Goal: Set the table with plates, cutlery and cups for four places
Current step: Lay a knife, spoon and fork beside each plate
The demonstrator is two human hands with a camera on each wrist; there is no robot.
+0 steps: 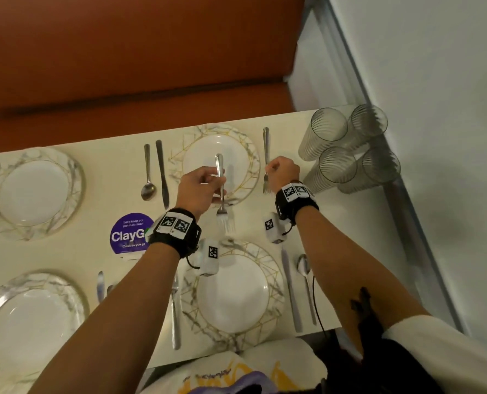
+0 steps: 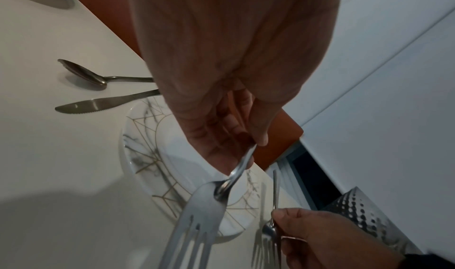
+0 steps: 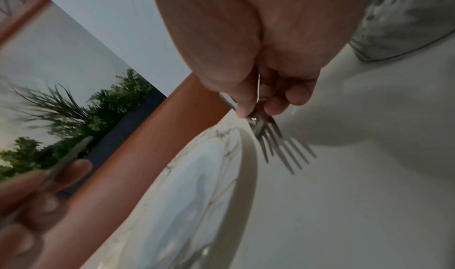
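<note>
My left hand (image 1: 199, 186) grips a steel fork (image 1: 221, 191) by its handle above the near rim of the far right plate (image 1: 246, 155), tines toward me. The same fork (image 2: 197, 214) fills the left wrist view. My right hand (image 1: 282, 170) pinches a second fork (image 1: 266, 157) just right of that plate, tines (image 3: 273, 138) low over the white table (image 1: 350, 223). A spoon (image 1: 147, 177) and knife (image 1: 162, 172) lie left of the plate. Several clear ribbed cups (image 1: 347, 149) stand together at the far right corner.
Three more marbled plates: far left (image 1: 74, 172), near left (image 1: 77, 291), near right (image 1: 276, 280). Cutlery lies beside the near plates, a knife (image 1: 292, 291) and spoon (image 1: 306, 282) on the right. A purple sticker (image 1: 130, 234) marks the table's middle. An orange bench (image 1: 137, 66) runs behind.
</note>
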